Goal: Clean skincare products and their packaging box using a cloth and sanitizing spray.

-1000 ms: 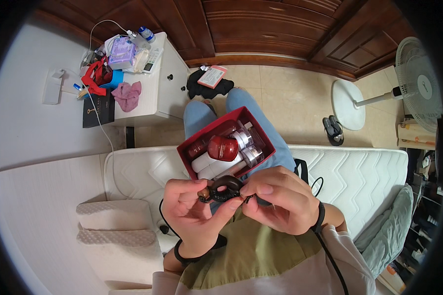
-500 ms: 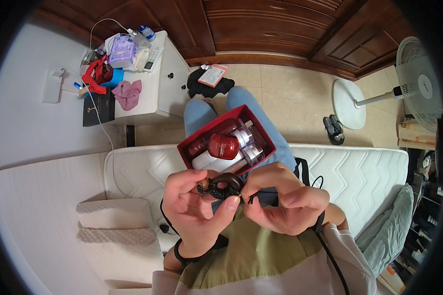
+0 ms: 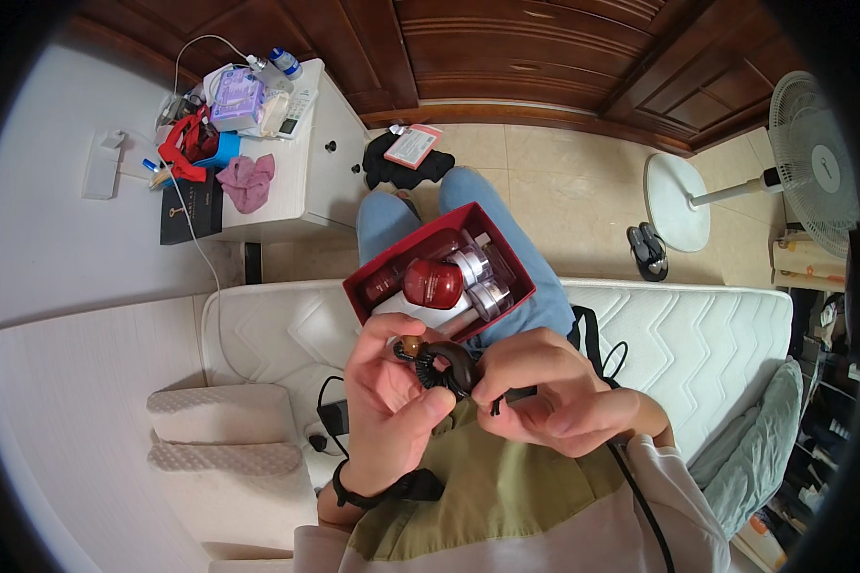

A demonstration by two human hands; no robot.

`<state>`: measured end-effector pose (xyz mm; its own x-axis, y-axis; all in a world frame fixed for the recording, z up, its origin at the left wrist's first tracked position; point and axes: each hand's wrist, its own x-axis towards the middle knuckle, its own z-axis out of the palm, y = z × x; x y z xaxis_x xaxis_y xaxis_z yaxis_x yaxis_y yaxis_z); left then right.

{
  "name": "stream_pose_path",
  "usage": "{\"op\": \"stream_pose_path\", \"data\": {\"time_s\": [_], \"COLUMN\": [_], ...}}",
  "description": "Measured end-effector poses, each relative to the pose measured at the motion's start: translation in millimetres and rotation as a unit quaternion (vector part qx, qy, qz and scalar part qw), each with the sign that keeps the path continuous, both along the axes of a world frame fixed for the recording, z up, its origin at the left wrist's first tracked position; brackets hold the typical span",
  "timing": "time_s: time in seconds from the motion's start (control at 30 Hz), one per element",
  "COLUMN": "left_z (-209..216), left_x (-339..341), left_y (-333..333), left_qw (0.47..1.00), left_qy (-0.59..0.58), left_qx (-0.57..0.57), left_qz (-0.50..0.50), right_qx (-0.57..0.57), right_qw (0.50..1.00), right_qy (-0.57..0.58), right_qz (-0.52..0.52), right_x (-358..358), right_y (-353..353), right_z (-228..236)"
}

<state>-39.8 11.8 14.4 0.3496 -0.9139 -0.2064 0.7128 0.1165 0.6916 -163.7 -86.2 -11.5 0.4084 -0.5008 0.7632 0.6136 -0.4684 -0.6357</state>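
A dark ring-shaped pendant, partly wrapped in black cord with an amber-brown bead at one end, is held up between my hands over my lap. My left hand grips its left part, thumb below and fingers behind. On the other side my right hand pinches the pendant's right edge, and a short black cord end sticks out below those fingers. Just beyond, a red open box rests tilted on my thighs. It holds a glossy red jar, silver-lidded clear jars and a white item.
I sit on a white mattress. A white nightstand with heaped small items stands far left. A standing fan and dark slippers are at the right. A black cloth lies on the floor.
My left hand has shifted slightly right and turned, tilting the pendant so the bead end sits higher. My right fingers have closed in over the pendant's right edge.
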Motion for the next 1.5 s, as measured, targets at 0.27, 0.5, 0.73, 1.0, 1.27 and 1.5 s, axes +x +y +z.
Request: {"op": "stream_pose_path", "data": {"time_s": [0.27, 0.5, 0.73, 1.0, 1.27, 1.5], "left_z": [-2.0, -5.7, -4.0, -9.9, -4.6, -2.0], "left_x": [2.3, -0.8, 7.5, 9.9, 2.3, -0.9], "left_y": [0.3, -1.5, 3.9, 11.2, 4.9, -0.4], "left_qw": [0.996, 0.995, 0.998, 0.929, 0.959, 0.984], "left_qy": [0.071, 0.094, -0.062, -0.362, -0.266, -0.159], "left_qx": [0.005, -0.001, -0.003, -0.035, -0.038, -0.032], "left_qz": [-0.048, -0.022, -0.004, 0.07, 0.088, 0.071], "right_qx": [-0.063, -0.026, -0.072, -0.057, -0.027, -0.002], "right_qw": [0.997, 1.0, 0.992, 0.987, 0.988, 0.995], "right_qy": [-0.006, 0.013, 0.092, 0.087, 0.134, 0.099], "right_qz": [-0.046, 0.01, -0.046, -0.123, -0.076, 0.0], "right_x": [-2.1, -7.3, -13.1, -2.1, -3.3, -5.2], "right_y": [1.4, -3.4, -9.1, -1.4, -0.5, -8.7], "right_z": [-7.5, -8.3, 7.0, 10.7, 12.8, 9.2]}}
